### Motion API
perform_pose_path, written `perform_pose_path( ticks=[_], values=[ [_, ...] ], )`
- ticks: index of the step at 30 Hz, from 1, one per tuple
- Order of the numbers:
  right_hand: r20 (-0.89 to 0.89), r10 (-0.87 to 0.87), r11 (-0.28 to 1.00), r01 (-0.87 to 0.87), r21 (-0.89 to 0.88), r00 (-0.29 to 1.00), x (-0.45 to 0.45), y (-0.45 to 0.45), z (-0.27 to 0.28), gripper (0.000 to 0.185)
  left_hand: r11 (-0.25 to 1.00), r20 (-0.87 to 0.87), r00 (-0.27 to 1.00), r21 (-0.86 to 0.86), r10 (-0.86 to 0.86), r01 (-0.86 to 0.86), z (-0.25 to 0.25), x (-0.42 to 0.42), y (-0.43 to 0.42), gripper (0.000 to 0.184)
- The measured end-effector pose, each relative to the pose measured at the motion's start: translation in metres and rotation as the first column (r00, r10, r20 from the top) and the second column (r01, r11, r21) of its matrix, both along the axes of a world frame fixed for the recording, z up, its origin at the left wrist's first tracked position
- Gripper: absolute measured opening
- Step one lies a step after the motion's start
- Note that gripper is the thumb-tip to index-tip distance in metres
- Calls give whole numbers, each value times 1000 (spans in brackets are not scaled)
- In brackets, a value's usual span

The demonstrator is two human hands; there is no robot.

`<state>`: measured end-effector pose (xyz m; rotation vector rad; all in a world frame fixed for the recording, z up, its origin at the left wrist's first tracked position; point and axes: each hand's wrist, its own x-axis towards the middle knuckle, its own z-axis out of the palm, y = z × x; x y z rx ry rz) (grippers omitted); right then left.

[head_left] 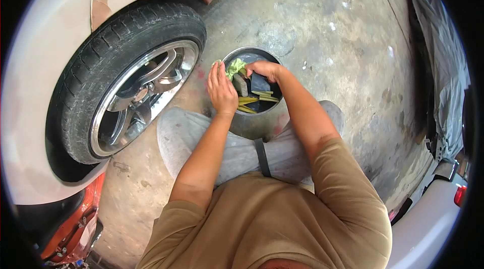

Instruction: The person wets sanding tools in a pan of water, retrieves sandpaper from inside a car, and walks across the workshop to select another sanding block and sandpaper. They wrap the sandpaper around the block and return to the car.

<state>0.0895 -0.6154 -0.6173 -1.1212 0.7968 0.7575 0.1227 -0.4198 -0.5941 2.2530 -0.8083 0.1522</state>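
Note:
A round black tub (278, 60) stands on the floor in front of my crossed legs. Inside lie a crumpled light-green cloth (235, 68), a grey block (240, 85), a dark flat piece (260, 83) and several yellow-green strips (247, 101). My left hand (222, 90) rests along the tub's left rim, its fingers stretched out and close together. Over the far right rim reaches my right hand (264, 70), its thumb and curled fingers closed at the edge of the green cloth. Part of its grip is hidden.
Close on the left is a car wheel (138, 90) under a pale, patchy fender (35, 82). A red car part (75, 228) lies at the lower left. At the right are a grey cover (443, 62) and a white car body (433, 223). The concrete floor (353, 52) is stained.

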Motion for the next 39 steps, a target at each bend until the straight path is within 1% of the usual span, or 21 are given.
perform_pose_path(
  ticks=[3, 4, 5, 6, 7, 8, 11, 12, 14, 15, 17, 19, 20, 22, 25, 27, 29, 30, 31, 33, 39],
  values=[
    [-39, 56, 989, -60, -132, 998, 5, 1, -2, 18, 1000, 6, 1000, 13, 2, -2, -1, -1, 1, 48],
    [118, 143, 961, -110, -252, 983, 6, 2, -4, 34, 1000, 11, 1000, 16, 3, -3, -1, -2, 0, 48],
    [141, 304, 848, -200, -490, 942, 7, 4, -6, 40, 1000, 10, 1000, 17, 1, -1, -1, -2, -1, 48],
    [119, 459, 669, -255, -698, 880, 10, 6, 5, 46, 1000, 11, 1000, 20, 1, -1, -2, -2, -1, 48],
    [56, 597, 439, -268, -857, 801, 13, 7, 15, 52, 1000, 11, 1000, 22, 3, -3, -3, -2, -1, 48],
    [76, 598, 413, -226, -883, 798, 14, 6, 26, 56, 1000, 20, 1000, 25, 8, -9, -5, -2, -1, 48],
    [115, 624, 460, -243, -854, 773, 18, -1, 74, 44, 1000, 34, 999, 20, 17, -17, -7, -1, -2, 48],
    [96, 658, 390, -228, -892, 747, 17, -2, 80, 31, 1000, 28, 999, 9, 16, -16, -7, -1, -2, 48],
    [153, 660, 623, -421, -660, 736, 10, -1, 91, 26, 1000, 22, 1000, -8, 12, -12, -8, -2, -2, 48],
    [184, 653, 704, -499, -506, 735, 5, 2, 95, 24, 1000, 24, 1000, -12, 9, -8, -8, -1, -2, 47],
    [145, 728, 685, -697, -212, 670, -2, 28, 85, 18, 1000, 20, 1000, -26, 0, 0, -9, -1, -1, 47],
    [-5, 804, 580, -787, -212, 594, -10, 56, 46, 23, 999, 8, 1000, -47, -11, 11, -10, -1, -1, 46],
    [10, 853, 489, -794, -362, 521, -13, 68, 22, 25, 999, 2, 1000, -40, -9, 9, -9, -2, -1, 45],
    [-4, 932, 279, -724, -631, 362, -18, 86, -23, 31, 999, 10, 1000, -45, -18, 18, -9, -2, -2, 45],
    [-123, 815, 356, -656, -666, 567, -31, 107, -34, 35, 999, 49, 999, -31, -21, 22, -9, -2, -2, 44],
    [-283, 718, 278, -634, -722, 636, -37, 114, -21, 38, 1000, 64, 998, -17, -20, 22, -9, -3, -2, 44],
    [-264, 785, 317, -728, -608, 561, -29, 95, -4, 47, 1000, 65, 998, -10, -21, 22, -7, -3, -3, 44],
    [-315, 844, 213, -810, -547, 434, -23, 94, -39, 58, 1000, 69, 997, 2, -23, 23, -6, -2, -4, 44],
    [-315, 854, 205, -824, -529, 414, -20, 94, -70, 58, 1000, 72, 997, 15, -24, 23, -6, -2, -4, 44],
    [-288, 833, 278, -808, -520, 472, -17, 93, -97, 58, 999, 69, 997, 36, -29, 27, -6, -2, -4, 44],
    [-223, 763, 455, -749, -482, 606, -8, 83, -129, 58, 998, 68, 997, 48, -37, 33, -5, -1, -5, 46]
  ],
)
